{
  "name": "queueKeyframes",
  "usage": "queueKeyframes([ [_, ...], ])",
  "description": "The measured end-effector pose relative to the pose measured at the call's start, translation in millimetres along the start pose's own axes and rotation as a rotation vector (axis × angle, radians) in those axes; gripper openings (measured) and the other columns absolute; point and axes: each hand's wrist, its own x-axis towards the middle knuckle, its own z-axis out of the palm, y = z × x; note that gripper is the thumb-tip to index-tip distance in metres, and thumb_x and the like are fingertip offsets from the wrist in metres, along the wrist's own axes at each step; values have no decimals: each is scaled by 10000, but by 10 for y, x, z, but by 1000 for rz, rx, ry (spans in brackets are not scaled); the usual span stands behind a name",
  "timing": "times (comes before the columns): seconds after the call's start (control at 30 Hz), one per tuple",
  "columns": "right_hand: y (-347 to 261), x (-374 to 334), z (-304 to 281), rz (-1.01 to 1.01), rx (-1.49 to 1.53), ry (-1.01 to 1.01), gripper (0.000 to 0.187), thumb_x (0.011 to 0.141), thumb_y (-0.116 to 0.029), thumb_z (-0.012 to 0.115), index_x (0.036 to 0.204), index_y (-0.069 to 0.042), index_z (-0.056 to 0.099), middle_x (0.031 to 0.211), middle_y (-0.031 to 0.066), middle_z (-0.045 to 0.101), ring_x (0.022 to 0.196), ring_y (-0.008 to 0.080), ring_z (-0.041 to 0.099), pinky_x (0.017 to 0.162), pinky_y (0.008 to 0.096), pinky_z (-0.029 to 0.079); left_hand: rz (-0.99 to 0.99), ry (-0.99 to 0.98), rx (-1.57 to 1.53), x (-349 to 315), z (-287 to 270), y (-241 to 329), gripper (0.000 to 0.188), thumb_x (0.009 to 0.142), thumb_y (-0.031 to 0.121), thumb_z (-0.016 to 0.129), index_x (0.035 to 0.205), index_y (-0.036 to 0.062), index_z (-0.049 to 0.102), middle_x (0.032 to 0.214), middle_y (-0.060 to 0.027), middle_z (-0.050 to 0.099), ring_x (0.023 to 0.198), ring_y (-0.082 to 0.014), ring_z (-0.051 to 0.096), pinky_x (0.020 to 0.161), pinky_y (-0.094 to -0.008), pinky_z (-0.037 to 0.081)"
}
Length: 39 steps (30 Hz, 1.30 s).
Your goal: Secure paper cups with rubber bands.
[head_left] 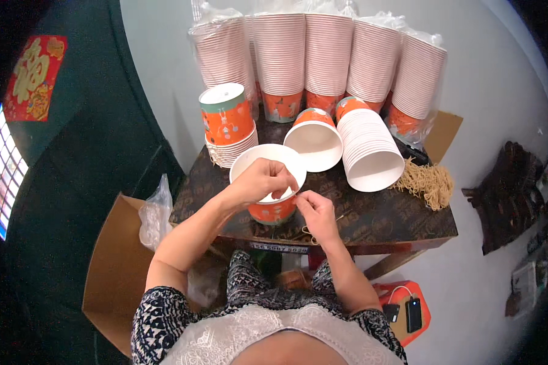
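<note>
In front of me on the table stands an orange paper bucket (268, 213) with a white inside, its mouth facing up. My left hand (263, 179) reaches over the rim, fingers curled down into the bucket; what the fingertips pinch is hidden. Outside the right edge of the rim, my right hand (316, 214) is closed in a pinch, thumb and forefinger touching the bucket wall. A thin tan cord (311, 236) shows below that hand, seemingly running from its fingers. Behind the bucket, another open paper bucket (313, 146) lies on its side.
A short upside-down bucket stack (228, 125) stands left. A nested bucket row (371, 143) lies right, beside a heap of tan cords (429, 184). Tall bagged bucket stacks (280, 58) line the back. By the dark table (402, 228) are a cardboard box (115, 261) and an orange stool (421, 292).
</note>
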Motion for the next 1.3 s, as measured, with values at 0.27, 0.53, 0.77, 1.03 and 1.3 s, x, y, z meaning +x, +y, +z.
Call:
queueKeyframes([
  [0.27,-388,124,-331,-17,-8,24,157,953,-80,549,1026,25,641,735,-20,583,662,54,504,585,222,416,-81,-17,-42,65,49,18,72,866,36,650,824,-19,630,764,-63,666,606,-83,558,546,-226,454],
  [0.53,-707,384,-333,-288,0,-310,162,785,107,451,763,26,589,855,68,609,828,142,573,762,262,454,9,-100,49,140,79,-62,40,836,-4,666,861,-6,635,725,8,604,619,-66,528,545,-216,423],
  [0.77,-621,390,-367,-604,-627,-39,115,788,78,546,850,32,630,937,149,611,908,314,604,814,375,494,34,-52,71,103,117,-37,69,855,12,668,819,9,609,712,13,588,619,-62,520,543,-218,418],
  [1.03,-506,308,-268,-511,-390,-130,158,817,8,606,971,42,625,1011,180,595,990,353,580,865,412,474,42,-90,-34,83,69,-92,97,883,41,675,827,13,601,713,-3,592,621,-74,532,550,-225,428],
  [1.3,-448,300,-220,-591,-472,-30,78,801,2,640,850,13,580,914,140,572,885,338,569,771,409,473,26,-1,15,67,105,-9,95,853,7,678,805,8,596,702,-17,597,619,-90,547,557,-232,438],
])
